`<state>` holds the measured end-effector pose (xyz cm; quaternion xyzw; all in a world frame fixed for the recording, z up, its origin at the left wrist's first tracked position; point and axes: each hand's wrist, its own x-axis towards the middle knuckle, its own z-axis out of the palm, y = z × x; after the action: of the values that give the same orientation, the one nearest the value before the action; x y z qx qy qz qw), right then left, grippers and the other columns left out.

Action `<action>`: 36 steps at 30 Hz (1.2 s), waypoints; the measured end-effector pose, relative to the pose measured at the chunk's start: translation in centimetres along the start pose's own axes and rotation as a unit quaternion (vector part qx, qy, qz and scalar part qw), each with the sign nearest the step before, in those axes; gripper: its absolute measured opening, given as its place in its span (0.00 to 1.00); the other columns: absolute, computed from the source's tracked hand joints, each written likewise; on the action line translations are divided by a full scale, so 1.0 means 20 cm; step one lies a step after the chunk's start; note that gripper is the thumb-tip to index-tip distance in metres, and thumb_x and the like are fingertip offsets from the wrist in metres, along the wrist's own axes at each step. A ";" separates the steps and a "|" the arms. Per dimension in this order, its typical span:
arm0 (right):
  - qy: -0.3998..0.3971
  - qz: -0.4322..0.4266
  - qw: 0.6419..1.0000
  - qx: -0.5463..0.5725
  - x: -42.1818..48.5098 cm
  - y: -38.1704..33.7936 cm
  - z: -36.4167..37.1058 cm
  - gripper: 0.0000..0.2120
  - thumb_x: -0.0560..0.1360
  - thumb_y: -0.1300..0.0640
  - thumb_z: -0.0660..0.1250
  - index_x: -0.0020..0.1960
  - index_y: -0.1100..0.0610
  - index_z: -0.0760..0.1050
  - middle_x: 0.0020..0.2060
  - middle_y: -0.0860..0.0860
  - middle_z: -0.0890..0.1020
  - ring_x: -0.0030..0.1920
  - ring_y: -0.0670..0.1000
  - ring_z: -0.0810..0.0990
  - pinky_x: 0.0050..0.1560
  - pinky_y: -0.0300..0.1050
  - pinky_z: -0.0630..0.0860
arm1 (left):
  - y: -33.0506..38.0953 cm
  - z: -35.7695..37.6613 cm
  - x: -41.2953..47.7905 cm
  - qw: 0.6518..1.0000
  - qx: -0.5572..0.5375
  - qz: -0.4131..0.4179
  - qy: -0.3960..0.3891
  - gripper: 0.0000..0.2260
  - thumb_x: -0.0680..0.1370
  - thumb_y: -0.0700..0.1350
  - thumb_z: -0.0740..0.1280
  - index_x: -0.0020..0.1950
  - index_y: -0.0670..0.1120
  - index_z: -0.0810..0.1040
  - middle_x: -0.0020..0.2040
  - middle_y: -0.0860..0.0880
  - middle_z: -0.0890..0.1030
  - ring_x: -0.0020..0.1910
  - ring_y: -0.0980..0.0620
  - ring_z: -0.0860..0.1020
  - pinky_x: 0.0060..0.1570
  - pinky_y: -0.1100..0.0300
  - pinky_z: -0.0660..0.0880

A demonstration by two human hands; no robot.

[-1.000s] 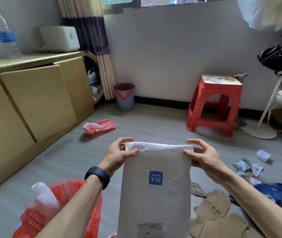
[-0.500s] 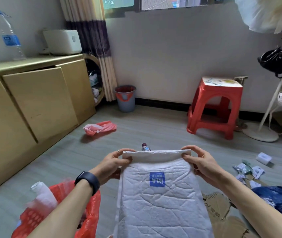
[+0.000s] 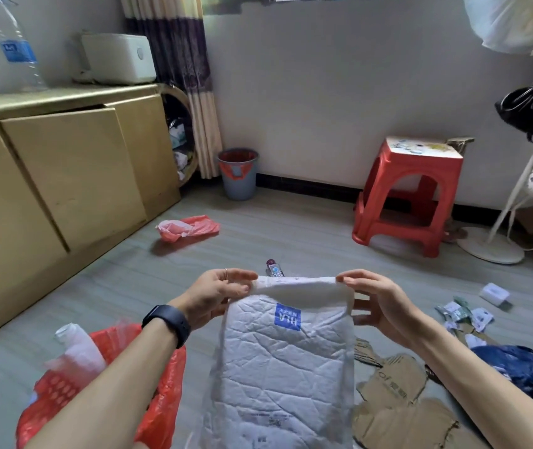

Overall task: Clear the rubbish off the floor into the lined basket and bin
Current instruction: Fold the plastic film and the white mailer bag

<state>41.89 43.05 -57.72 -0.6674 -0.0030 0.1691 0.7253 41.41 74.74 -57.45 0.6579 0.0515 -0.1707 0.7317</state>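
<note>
A white crinkled mailer bag point(image 3: 284, 361) with a blue square label hangs in front of me, its top edge rolled over. My left hand point(image 3: 219, 293) pinches the top left corner and my right hand point(image 3: 378, 303) pinches the top right corner. At lower left stands the basket lined with a red bag point(image 3: 161, 393), holding a white bottle and wrappers. A grey bin with a red liner point(image 3: 238, 175) stands by the far wall. A small bottle point(image 3: 274, 268) lies on the floor just beyond the mailer.
A red plastic bag point(image 3: 190, 226) lies on the floor by the wooden cabinet point(image 3: 64, 176). Torn cardboard point(image 3: 398, 403), a blue bag point(image 3: 524, 367), small packets point(image 3: 462, 314) and a white box point(image 3: 494, 293) litter the right. A red stool point(image 3: 411, 192) and a fan base point(image 3: 490, 251) stand behind.
Both hands have rolled the mailer's top edge over toward me and lowered it, so the small bottle behind it now shows. The mailer's surface looks more crumpled.
</note>
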 end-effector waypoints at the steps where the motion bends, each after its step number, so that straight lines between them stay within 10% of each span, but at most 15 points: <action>1: 0.008 0.004 1.000 0.006 0.00 0.00 0.01 0.16 0.68 0.51 0.77 0.53 0.55 0.82 0.43 0.53 0.84 0.39 0.54 0.82 0.33 0.46 0.79 | 0.00 -0.01 0.00 1.000 -0.006 0.007 0.006 0.13 0.74 0.30 0.68 0.53 0.45 0.81 0.41 0.46 0.84 0.35 0.53 0.82 0.33 0.63 0.79; 15: -0.011 -0.007 0.996 0.083 0.04 0.06 0.06 0.17 0.76 0.73 0.62 0.52 0.58 0.85 0.48 0.57 0.85 0.42 0.51 0.83 0.42 0.41 0.82 | -0.03 -0.09 -0.05 0.999 0.003 -0.037 0.001 0.16 0.76 0.28 0.62 0.47 0.48 0.82 0.39 0.49 0.81 0.33 0.53 0.79 0.31 0.61 0.76; 21: -0.005 -0.013 1.000 0.028 0.04 0.09 0.07 0.13 0.79 0.64 0.64 0.54 0.52 0.85 0.48 0.55 0.86 0.45 0.57 0.85 0.46 0.56 0.83 | -0.03 -0.10 -0.05 0.998 0.037 -0.053 -0.028 0.15 0.80 0.37 0.60 0.45 0.55 0.81 0.37 0.50 0.78 0.28 0.54 0.72 0.26 0.65 0.66; 27: -0.011 0.017 1.000 0.000 0.04 0.08 0.07 0.16 0.77 0.70 0.62 0.56 0.56 0.84 0.48 0.59 0.86 0.39 0.57 0.86 0.34 0.46 0.81 | -0.01 -0.10 -0.06 0.997 0.008 -0.074 -0.035 0.05 0.71 0.48 0.70 0.45 0.53 0.77 0.39 0.50 0.79 0.33 0.53 0.75 0.31 0.63 0.72; 36: 0.025 -0.014 0.999 0.042 0.03 0.05 0.18 0.16 0.70 0.57 0.75 0.58 0.49 0.83 0.53 0.59 0.85 0.45 0.57 0.86 0.39 0.45 0.81 | -0.03 -0.09 -0.03 0.999 0.014 -0.025 0.035 0.12 0.75 0.37 0.71 0.57 0.48 0.78 0.44 0.47 0.84 0.35 0.50 0.81 0.35 0.58 0.79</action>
<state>41.49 46.75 -58.39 -0.6399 0.0128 0.1424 0.7550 40.93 76.65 -58.02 0.6721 0.0913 -0.1663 0.7157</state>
